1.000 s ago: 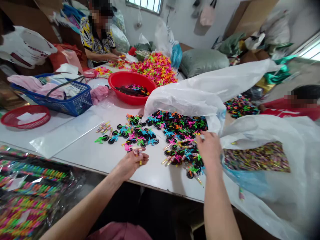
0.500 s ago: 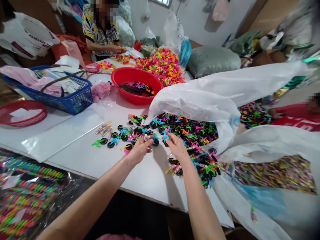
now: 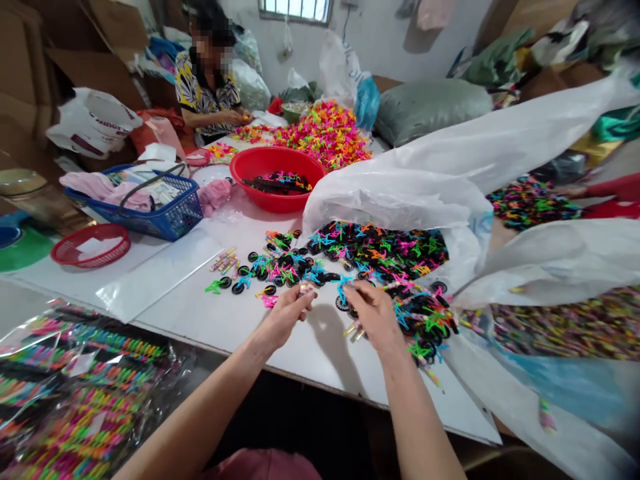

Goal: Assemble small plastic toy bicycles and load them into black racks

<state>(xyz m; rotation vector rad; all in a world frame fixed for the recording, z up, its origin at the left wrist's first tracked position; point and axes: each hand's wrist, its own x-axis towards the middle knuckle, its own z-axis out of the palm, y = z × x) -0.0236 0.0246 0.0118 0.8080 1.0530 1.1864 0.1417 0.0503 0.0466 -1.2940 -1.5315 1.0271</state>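
My left hand is closed on a small pale printed piece, held between thumb and fingers above the white table. To its right, my right hand pinches a blue toy bicycle with black wheels. The two hands are apart. Beyond them lies a loose group of colourful toy bicycles, with short printed sticks at its left. More bicycles fill the open white sack and spill out beside my right hand.
A red basin, a blue basket and a red tray stand farther back. Across the table a person works near a bright heap. Packed bags lie lower left; a red sleeve shows right.
The view has shifted, showing more on the left. My hands have moved farther apart; the blue bicycle is in my right hand, and the blue piece by my left fingers no longer shows there.
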